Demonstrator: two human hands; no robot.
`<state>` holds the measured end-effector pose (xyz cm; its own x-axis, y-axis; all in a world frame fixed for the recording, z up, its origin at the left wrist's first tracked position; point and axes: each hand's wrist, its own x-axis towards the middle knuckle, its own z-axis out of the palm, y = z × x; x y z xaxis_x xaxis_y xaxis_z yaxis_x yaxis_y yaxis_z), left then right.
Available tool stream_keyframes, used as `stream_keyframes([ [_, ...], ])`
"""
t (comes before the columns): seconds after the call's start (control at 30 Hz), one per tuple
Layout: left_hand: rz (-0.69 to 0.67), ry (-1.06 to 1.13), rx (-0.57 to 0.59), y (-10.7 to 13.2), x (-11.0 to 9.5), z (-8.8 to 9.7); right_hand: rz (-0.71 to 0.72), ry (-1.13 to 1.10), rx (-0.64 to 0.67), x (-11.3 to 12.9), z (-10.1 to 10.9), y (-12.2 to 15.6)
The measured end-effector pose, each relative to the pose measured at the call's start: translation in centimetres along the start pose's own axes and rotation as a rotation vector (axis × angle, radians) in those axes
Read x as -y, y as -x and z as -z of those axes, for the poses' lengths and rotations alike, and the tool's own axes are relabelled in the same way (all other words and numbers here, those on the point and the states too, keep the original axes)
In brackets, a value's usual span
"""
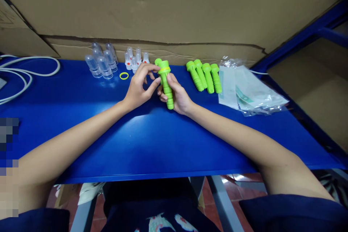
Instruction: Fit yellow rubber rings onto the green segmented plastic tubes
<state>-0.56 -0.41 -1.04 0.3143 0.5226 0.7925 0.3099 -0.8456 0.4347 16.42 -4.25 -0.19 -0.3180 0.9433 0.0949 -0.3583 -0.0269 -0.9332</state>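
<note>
Right hand (178, 96) is gripping a green torch-shaped body (168, 92), thumb lying along the near face and fingers wrapping round behind. Body is tilting, wide threaded end pointing far, ribbed narrow end pointing near and slightly right; it is sitting about mid-scene, between the hands, over the blue worktop (152, 145). Yellow ring (165, 69) is circling its neck, just below the threads. Left hand (140, 87) is reaching in from the left, half curled, thumb and forefinger standing apart, tips pointing at the neck; forefinger is coming right up to the ring, contact is not showing clearly. 1 more green piece (157, 61) is peeking out behind the held body, mostly hidden. Far left of the hands: clear plastic tubes (104, 68) are standing in a cluster; right of them, small white-based parts (134, 64) with clear tops are grouping together, some showing orange-red spots. Loose yellow ring (124, 79) is lying flat between these 2 groups, slightly nearer. Right of the hands, 4 green bodies (208, 78) are lying side by side, wide ends far. Clear plastic bags (252, 88) with white-and-green printing are lying farther right, just beside the last body. White cable (29, 73) is looping at the far left. Cardboard (174, 7) is covering the far side.
</note>
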Motion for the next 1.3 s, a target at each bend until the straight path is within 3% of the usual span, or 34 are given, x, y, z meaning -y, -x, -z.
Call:
stream_keyframes([
  [0.23, 0.011, 0.021, -0.019, 0.15, 0.53, -0.17, -0.012, -0.009, 0.029, 0.12, 0.21, 0.11],
  [0.87, 0.019, 0.013, 0.0, 0.06, 0.1, 0.01, -0.121, -0.047, -0.091, 0.53, -0.23, 0.03],
  [1.3, 0.015, -0.046, -0.119, -0.03, 0.33, -0.28, -0.186, -0.022, -0.039, 0.58, -0.54, 0.06],
])
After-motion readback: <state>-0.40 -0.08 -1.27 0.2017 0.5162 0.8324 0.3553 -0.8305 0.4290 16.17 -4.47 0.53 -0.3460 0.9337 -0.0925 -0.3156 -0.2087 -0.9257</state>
